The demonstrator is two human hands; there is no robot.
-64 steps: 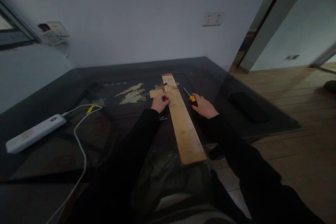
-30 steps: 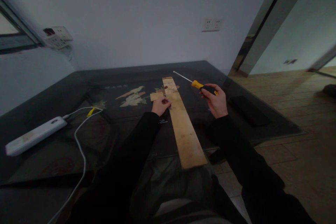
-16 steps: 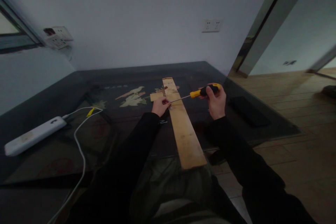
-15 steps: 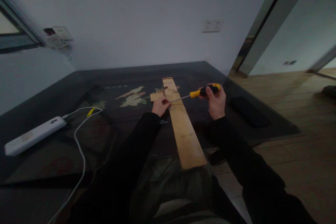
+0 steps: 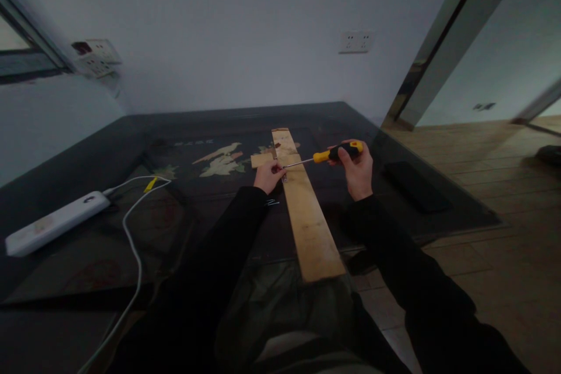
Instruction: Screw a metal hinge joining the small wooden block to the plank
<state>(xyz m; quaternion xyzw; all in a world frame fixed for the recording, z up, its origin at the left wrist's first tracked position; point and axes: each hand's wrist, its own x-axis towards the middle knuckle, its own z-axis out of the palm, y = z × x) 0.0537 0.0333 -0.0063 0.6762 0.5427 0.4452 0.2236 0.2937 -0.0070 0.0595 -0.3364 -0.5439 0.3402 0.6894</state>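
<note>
My right hand (image 5: 357, 170) is closed around the yellow and black handle of a screwdriver (image 5: 322, 156). The thin metal shaft slants left, and its tip reaches the fingertips of my left hand (image 5: 267, 176). Those fingers are pinched together at the left edge of a long wooden board (image 5: 311, 225); whatever small piece they hold is hidden. A short wood piece (image 5: 262, 160) sticks out to the left beyond my left hand. Several small metal pins or screws (image 5: 272, 203) lie on the dark table beside my left sleeve.
The dark glossy table (image 5: 236, 228) has a bird and flower picture on it. A white power strip (image 5: 56, 223) with a white cable (image 5: 131, 242) lies at the left. A flat black object (image 5: 416, 187) rests at the right. The board's near end overhangs the table edge towards my lap.
My right hand and the screwdriver have shifted slightly left. My left hand stays pinched at the board's edge, and the board lies where it was.
</note>
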